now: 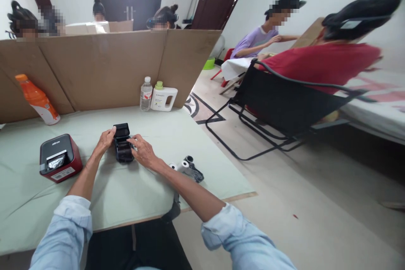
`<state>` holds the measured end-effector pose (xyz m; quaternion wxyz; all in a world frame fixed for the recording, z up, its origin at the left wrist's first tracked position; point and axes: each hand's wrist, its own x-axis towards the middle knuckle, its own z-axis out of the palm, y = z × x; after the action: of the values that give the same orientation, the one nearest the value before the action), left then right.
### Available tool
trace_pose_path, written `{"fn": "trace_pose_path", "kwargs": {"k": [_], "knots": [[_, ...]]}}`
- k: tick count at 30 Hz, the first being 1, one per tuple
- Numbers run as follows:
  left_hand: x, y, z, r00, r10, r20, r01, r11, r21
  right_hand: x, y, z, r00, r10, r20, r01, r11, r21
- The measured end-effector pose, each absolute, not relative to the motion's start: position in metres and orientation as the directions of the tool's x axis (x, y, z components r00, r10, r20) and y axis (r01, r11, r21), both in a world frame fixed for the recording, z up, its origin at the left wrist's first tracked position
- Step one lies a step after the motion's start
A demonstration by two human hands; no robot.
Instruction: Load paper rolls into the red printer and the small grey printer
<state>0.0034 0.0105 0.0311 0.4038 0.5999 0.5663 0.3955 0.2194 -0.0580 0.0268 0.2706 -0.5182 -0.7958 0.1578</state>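
A small black portable printer (124, 152) lies on the table with its lid (121, 129) raised. My left hand (106, 140) grips the lid's left side between thumb and fingers. On the other side my right hand (142, 150) has its bent fingers on the right edge of the printer, by the open bay. What fills the bay is too dark to make out. To the right, partly behind my right forearm, lie white paper rolls (183, 166) and a dark crumpled strip (195, 174).
A red and black label printer (60, 158) stands at left. An orange bottle (38, 100) leans against the cardboard screen (110, 71); a water bottle (146, 95) and white jug (163, 98) stand before it. Beyond the table's right edge is a black folding chair (278, 105) with a seated person.
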Motion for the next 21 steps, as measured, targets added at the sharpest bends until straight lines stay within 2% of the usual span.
{"fn": "trace_pose_path", "kwargs": {"k": [7, 15, 21], "knots": [[-0.01, -0.009, 0.025, 0.05, 0.992, 0.114, 0.434, -0.124, 0.892, 0.222, -0.032, 0.033, -0.365, 0.879, 0.306, 0.629, 0.475, -0.615], [-0.007, -0.021, 0.037, 0.244, 0.947, 0.21, 0.467, -0.304, 0.83, 0.218, -0.007, 0.057, -0.41, 0.848, 0.336, 0.468, 0.512, -0.72], [0.003, -0.013, 0.042, 0.209, 0.942, 0.264, 0.428, -0.331, 0.841, 0.217, 0.003, 0.08, -0.435, 0.841, 0.321, 0.34, 0.484, -0.806]]}}
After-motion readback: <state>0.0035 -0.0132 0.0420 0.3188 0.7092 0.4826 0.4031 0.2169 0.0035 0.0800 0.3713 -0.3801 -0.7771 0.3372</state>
